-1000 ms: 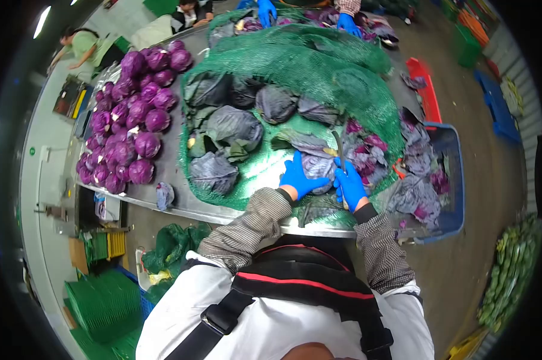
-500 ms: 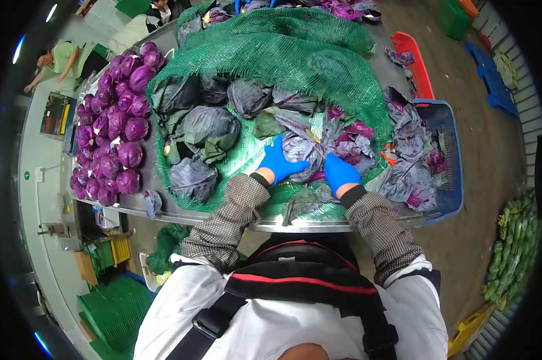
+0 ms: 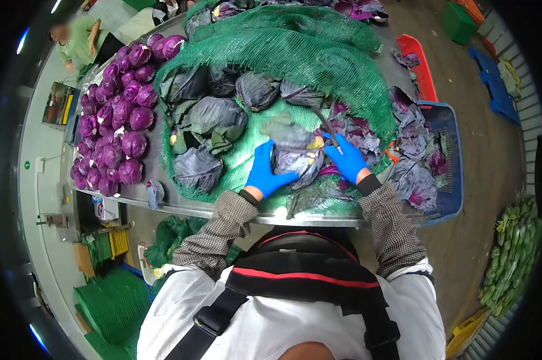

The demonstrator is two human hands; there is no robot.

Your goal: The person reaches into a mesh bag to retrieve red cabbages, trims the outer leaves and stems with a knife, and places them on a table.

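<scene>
Big steel table [image 3: 181, 207] runs across the frame with green net sacking [image 3: 301, 51] spread over its middle, holding untrimmed dark cabbages [image 3: 214, 117], while cleaned purple heads [image 3: 118, 105] pile at upper left and stripped leaves fill the blue crate [image 3: 448, 150] at right, likely kept close for dumping waste. At centre, your left hand [image 3: 265, 171] clasps the red cabbage [image 3: 295, 153] from its side to steady it; your right hand [image 3: 346, 159] is closed on a knife [image 3: 326, 126], blade angled up-left over the head.
</scene>
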